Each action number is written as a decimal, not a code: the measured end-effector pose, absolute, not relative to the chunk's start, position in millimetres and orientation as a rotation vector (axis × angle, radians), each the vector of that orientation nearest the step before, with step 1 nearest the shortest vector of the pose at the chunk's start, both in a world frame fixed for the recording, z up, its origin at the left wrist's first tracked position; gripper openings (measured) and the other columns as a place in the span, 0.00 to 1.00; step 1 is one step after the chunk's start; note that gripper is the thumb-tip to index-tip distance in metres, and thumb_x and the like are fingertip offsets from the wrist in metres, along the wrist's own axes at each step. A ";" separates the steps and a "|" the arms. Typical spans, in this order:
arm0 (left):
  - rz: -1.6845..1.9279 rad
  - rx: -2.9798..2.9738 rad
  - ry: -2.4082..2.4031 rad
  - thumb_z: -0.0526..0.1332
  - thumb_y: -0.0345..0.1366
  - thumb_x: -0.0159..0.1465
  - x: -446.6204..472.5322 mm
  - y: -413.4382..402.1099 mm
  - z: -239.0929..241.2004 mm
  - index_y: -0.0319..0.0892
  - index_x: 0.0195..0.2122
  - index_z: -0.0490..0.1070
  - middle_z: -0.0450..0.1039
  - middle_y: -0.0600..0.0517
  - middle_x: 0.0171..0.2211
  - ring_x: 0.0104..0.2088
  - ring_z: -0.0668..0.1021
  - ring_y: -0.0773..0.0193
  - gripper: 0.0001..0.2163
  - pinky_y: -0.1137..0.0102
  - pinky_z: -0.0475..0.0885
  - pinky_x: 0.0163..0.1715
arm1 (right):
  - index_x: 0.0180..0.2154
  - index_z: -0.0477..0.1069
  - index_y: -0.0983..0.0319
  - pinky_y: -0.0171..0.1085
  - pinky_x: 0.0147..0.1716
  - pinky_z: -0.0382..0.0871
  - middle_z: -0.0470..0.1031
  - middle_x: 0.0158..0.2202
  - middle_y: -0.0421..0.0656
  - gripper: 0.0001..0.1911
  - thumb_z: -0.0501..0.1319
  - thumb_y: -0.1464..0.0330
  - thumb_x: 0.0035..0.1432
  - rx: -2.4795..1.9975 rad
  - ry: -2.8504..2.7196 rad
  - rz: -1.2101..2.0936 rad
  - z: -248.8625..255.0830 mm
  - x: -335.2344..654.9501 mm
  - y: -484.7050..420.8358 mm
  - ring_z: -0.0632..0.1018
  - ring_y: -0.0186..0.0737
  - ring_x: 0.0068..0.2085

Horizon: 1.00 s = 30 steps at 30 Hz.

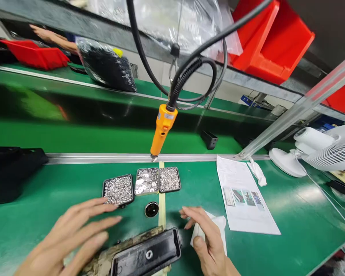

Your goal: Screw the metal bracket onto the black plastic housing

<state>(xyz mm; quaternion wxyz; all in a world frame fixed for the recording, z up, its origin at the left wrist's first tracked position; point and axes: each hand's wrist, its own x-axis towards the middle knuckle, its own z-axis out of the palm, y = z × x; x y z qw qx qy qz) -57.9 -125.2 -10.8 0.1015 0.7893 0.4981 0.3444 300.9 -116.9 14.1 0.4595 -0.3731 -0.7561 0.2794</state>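
My left hand [74, 234] is open, fingers spread, with its fingertips at the near edge of a black tray of small metal pieces [119, 188]. My right hand [208, 239] is open with curved fingers, over a crumpled white cloth or tissue [220, 226]. Between the hands a black rectangular shell [135, 262] lies on a worn, mottled block [103, 257]. A small metal ring [149, 254] sits inside the shell. Just beyond is a round black piece with a shiny rim [151, 209]. Two more trays hold flat washers [147, 181] and small metal parts [169, 179].
An orange electric screwdriver [162, 128] hangs by its cable above the trays. Printed sheets [247, 199] lie at right, before a white fan [327, 147]. A black bag-like item [14, 172] is at left. Red bins [270, 42] stand on the shelf. Across the bench shows another person's hand [46, 34].
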 end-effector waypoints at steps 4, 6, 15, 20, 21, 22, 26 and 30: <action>0.959 2.228 1.753 0.58 0.55 0.73 -78.1 -87.6 -15.1 0.56 0.46 0.80 0.82 0.53 0.47 0.53 0.77 0.47 0.15 0.51 0.71 0.56 | 0.75 0.59 0.53 0.51 0.56 0.79 0.74 0.64 0.52 0.30 0.56 0.54 0.79 -1.023 -1.884 0.655 58.3 283.7 -71.3 0.79 0.49 0.56; 0.899 2.260 1.801 0.57 0.56 0.73 -75.2 -70.5 -18.9 0.53 0.44 0.82 0.82 0.50 0.45 0.49 0.77 0.48 0.18 0.52 0.71 0.51 | 0.76 0.57 0.54 0.56 0.61 0.76 0.71 0.67 0.54 0.33 0.59 0.53 0.77 -1.040 -1.804 0.628 75.0 265.4 -37.7 0.76 0.53 0.63; 0.773 2.179 1.821 0.59 0.45 0.71 -55.2 -39.2 -35.7 0.50 0.35 0.82 0.79 0.48 0.38 0.45 0.73 0.48 0.13 0.57 0.64 0.44 | 0.65 0.67 0.58 0.53 0.62 0.73 0.79 0.56 0.49 0.33 0.70 0.51 0.66 -0.978 -1.575 0.875 96.4 179.3 55.4 0.79 0.51 0.56; 0.825 2.074 1.807 0.56 0.48 0.73 -54.8 -42.0 -30.2 0.49 0.37 0.80 0.79 0.47 0.42 0.49 0.72 0.47 0.16 0.55 0.64 0.48 | 0.52 0.73 0.57 0.43 0.47 0.74 0.77 0.41 0.40 0.15 0.64 0.55 0.71 -0.988 -1.566 0.843 99.6 177.7 49.9 0.77 0.43 0.41; 0.840 2.048 1.801 0.56 0.49 0.73 -54.1 -42.5 -28.2 0.49 0.37 0.80 0.79 0.48 0.42 0.49 0.72 0.47 0.16 0.55 0.64 0.48 | 0.52 0.73 0.57 0.42 0.45 0.74 0.76 0.41 0.40 0.15 0.65 0.56 0.71 -0.999 -1.558 0.853 100.1 179.7 46.1 0.76 0.42 0.40; 0.857 2.019 1.795 0.56 0.51 0.73 -53.5 -43.0 -26.1 0.49 0.37 0.79 0.79 0.48 0.42 0.49 0.73 0.47 0.17 0.55 0.64 0.49 | 0.54 0.74 0.57 0.41 0.43 0.73 0.76 0.39 0.39 0.16 0.65 0.57 0.70 -1.006 -1.542 0.876 100.4 181.7 41.8 0.76 0.41 0.38; 0.938 1.848 1.804 0.57 0.59 0.70 -51.4 -46.4 -19.9 0.49 0.38 0.79 0.80 0.50 0.41 0.48 0.76 0.49 0.21 0.55 0.68 0.52 | 0.59 0.72 0.57 0.39 0.36 0.75 0.74 0.30 0.35 0.21 0.66 0.56 0.70 -0.908 -1.420 1.089 100.2 187.5 24.7 0.76 0.39 0.31; 0.986 1.606 1.818 0.56 0.65 0.69 -47.1 -56.8 -16.8 0.48 0.40 0.80 0.83 0.52 0.39 0.36 0.81 0.57 0.25 0.65 0.76 0.39 | 0.63 0.69 0.57 0.37 0.33 0.77 0.74 0.26 0.33 0.24 0.67 0.56 0.72 -0.728 -1.265 1.205 103.1 186.5 9.3 0.77 0.36 0.27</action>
